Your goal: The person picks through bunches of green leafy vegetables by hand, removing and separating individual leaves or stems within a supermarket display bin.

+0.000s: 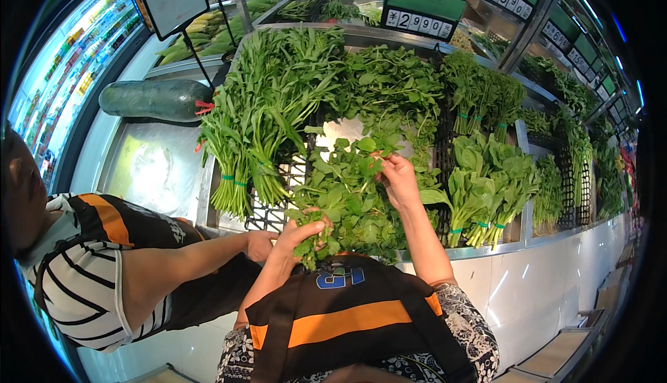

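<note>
Close to my apron, my left hand is wrapped around a small bunch of leafy green sprigs. Farther out and to the right, my right hand pinches a leafy sprig between thumb and fingertips. Beneath both hands lies a loose heap of the same sort of greens, possibly mint. Behind it, more loose greens surround a bare patch of the metal display bin. My left palm and the lower stems in it are hidden.
Banded leafy bundles stand left of the heap, with bok choy-like bunches to the right. A large winter melon lies on the left counter. At my left, a co-worker's arm reaches near the bin. Price signs hang above the back.
</note>
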A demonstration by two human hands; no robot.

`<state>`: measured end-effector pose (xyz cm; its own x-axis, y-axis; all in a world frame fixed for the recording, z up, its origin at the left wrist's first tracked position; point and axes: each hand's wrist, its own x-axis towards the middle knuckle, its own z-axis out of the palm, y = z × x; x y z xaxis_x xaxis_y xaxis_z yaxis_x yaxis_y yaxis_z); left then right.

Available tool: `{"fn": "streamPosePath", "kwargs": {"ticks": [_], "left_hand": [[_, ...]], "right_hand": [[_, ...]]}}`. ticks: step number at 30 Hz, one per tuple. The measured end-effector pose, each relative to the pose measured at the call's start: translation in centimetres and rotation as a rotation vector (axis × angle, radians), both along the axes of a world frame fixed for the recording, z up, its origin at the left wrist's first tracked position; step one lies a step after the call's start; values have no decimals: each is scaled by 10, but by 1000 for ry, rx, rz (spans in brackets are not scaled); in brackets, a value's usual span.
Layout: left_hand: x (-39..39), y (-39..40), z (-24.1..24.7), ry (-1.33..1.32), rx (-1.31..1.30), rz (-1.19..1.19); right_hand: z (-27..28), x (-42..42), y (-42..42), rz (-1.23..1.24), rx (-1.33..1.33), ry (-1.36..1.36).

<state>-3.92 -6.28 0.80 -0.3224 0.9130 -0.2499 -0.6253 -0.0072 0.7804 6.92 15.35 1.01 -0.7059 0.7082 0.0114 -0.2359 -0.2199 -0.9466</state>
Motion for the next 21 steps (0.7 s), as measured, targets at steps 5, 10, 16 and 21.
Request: {"fn": "streamPosePath", "kwargs": {"ticks": [5, 10, 16, 21], "left_hand": [[0, 6, -2, 26, 38, -35], [8, 16, 6, 71, -43, 65], [10, 32, 6, 203, -44, 134], [13, 35, 1, 238, -65, 159]], "right_hand": [[-6, 6, 2, 63, -362, 154], [-13, 6, -2, 85, -358, 162], [9, 3, -24, 87, -109, 11], [14, 1, -44, 114, 44, -60]]}}
